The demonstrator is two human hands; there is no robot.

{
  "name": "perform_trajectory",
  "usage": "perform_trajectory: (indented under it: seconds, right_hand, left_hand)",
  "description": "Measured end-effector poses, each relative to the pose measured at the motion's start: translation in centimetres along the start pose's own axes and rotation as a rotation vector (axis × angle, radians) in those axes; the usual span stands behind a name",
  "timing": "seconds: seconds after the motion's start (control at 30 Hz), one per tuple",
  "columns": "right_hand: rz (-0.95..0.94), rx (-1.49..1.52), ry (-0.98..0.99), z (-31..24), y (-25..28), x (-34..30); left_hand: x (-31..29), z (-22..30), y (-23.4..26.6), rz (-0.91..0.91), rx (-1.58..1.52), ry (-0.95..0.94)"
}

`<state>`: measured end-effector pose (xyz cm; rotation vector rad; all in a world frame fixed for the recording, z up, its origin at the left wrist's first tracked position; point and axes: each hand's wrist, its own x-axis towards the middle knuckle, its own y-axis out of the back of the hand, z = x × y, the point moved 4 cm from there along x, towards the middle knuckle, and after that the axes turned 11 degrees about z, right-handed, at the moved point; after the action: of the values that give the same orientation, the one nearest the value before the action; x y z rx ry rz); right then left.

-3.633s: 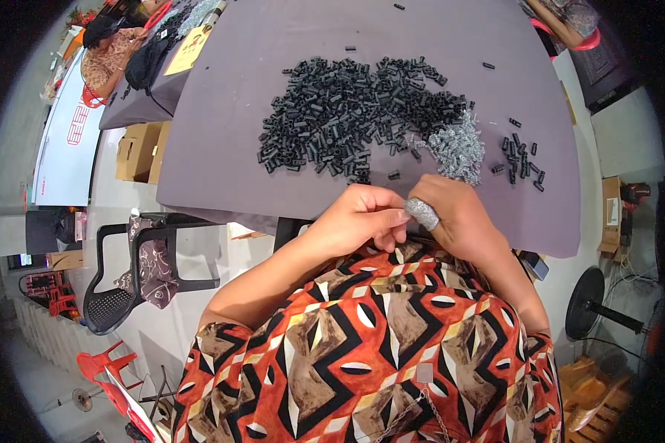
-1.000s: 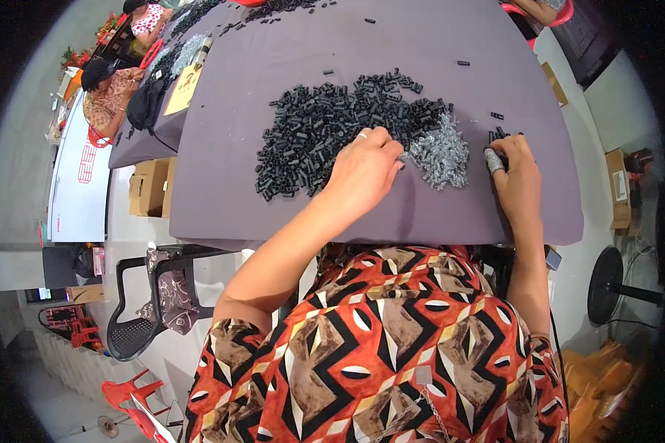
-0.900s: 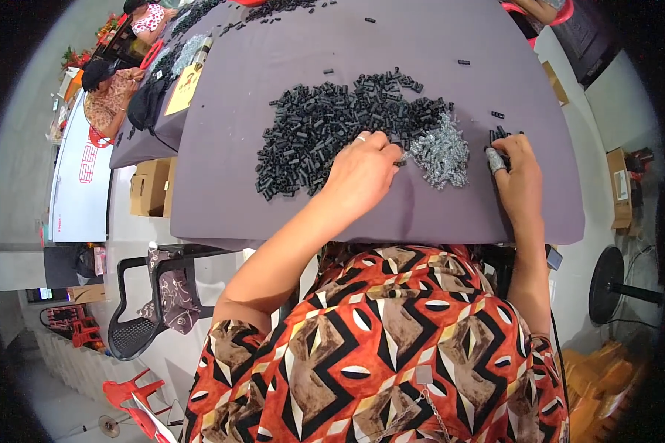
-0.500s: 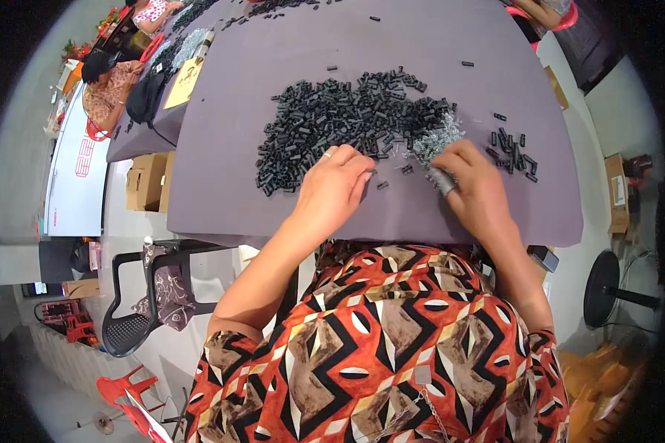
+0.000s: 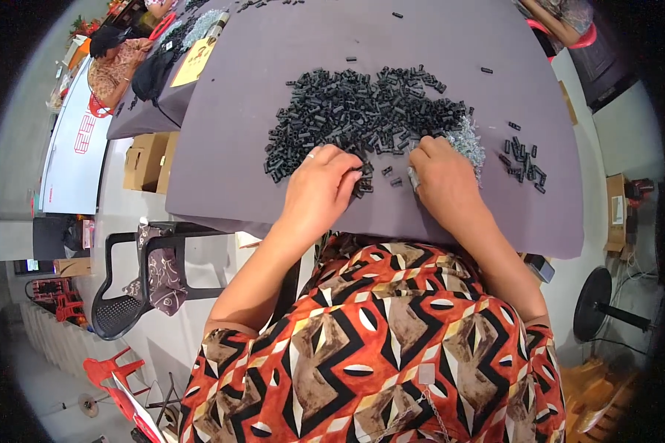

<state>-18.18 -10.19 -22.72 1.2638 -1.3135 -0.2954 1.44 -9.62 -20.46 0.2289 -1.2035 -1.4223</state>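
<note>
A broad heap of small black tube-shaped pieces (image 5: pixel 332 111) covers the middle of the table. At the heap's near edge my left hand (image 5: pixel 319 184) is closed, thumb and fingertips pinched on a small black tube piece (image 5: pixel 365 169). My right hand (image 5: pixel 445 176) is curled, palm down, beside a pile of small clear pieces (image 5: pixel 467 144). A pale, see-through bit (image 5: pixel 414 178) shows at its thumb side; the fingertips are mostly hidden. A couple of loose black pieces (image 5: pixel 391 176) lie between my hands.
A smaller group of black pieces (image 5: pixel 523 164) lies to the right on the grey-covered table (image 5: pixel 236 170). Another person (image 5: pixel 114 70) sits at a table on the left, and a person's arm (image 5: pixel 550 22) shows at the far right. A black chair (image 5: pixel 122 303) stands at lower left.
My right hand has moved left, off the clear pile and toward my left hand. The left hand has shifted slightly nearer and left, and a black piece now shows at its fingertips. The view has shifted slightly.
</note>
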Motion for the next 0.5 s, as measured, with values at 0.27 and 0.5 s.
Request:
perform_trajectory:
  seconds: [0.27,0.5]
  right_hand:
    - [0.017,0.235,-0.038,0.0,1.6,-0.1]
    - [-0.032,0.706,-0.438,0.9,3.5,-3.6]
  left_hand:
    - [-0.1,0.1,-0.4,0.004,-0.025,-0.023]
    - [1.6,7.8,8.1,-0.243,-0.911,-0.127]
